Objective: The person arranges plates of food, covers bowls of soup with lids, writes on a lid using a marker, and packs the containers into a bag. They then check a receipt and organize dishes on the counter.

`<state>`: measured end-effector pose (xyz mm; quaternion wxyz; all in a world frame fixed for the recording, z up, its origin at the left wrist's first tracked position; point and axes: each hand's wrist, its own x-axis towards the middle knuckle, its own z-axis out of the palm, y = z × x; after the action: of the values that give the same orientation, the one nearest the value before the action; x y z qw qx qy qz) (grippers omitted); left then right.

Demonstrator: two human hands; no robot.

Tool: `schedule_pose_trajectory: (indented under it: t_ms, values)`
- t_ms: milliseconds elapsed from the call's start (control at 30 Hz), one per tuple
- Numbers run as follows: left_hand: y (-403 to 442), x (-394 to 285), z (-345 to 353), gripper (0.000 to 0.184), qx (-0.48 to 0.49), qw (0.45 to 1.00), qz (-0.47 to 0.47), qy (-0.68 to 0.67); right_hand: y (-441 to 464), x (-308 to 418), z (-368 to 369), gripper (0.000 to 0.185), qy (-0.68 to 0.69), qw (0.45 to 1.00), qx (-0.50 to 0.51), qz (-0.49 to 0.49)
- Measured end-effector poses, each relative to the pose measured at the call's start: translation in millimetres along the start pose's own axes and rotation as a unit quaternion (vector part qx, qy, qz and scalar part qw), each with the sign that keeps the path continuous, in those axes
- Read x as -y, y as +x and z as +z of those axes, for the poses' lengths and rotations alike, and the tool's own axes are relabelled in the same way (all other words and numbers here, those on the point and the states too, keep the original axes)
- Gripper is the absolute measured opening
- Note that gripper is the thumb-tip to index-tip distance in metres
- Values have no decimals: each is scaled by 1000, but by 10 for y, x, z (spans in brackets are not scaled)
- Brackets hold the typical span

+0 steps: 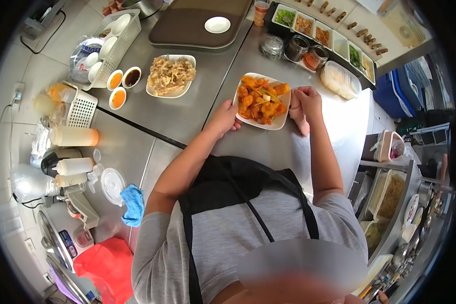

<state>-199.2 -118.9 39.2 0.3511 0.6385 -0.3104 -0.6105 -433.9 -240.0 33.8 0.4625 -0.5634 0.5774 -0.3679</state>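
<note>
A white square plate (277, 124) of orange-sauced fried pieces with green and pale vegetable bits (262, 100) rests on or just above the steel counter in front of me. My left hand (225, 119) is closed on its left rim, fingers partly under the edge. At the right rim, my right hand (307, 103) is closed with fingertips pinched against the plate's edge; part of the grip is hidden. To the left stands another white plate with pale fried pieces (171, 75). Beside that are small cups of dark sauce (132, 77) and orange sauce (117, 98).
A brown tray (187, 25) with a small white dish (217, 25) lies at the back. Topping containers (323, 36), jars (296, 48) and a clear lidded tub (339, 80) line the back right. Squeeze bottles (75, 137), a blue cloth (132, 205) and a red bag (106, 271) are left.
</note>
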Motion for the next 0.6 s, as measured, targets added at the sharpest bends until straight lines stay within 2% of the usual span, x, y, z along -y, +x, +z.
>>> schedule_pose_trajectory:
  t_ms: [267,367,467,567,600]
  values:
    - [-11,19,34,24,-19,999,-12,-42,-8,75,113,27,-189,981,21,25]
    - [-2,26,40,28,-21,998,-19,-50,-114,230,-18,26,-239,961,129,50]
    - [0,2,10,27,-6,999,-16,-37,-133,-42,-238,18,31,971,189,144]
    - [2,8,19,25,-2,999,-16,-33,-249,-11,-227,13,132,967,142,163]
    - [4,12,25,25,-2,999,-16,-30,-300,-7,-171,12,133,972,131,141]
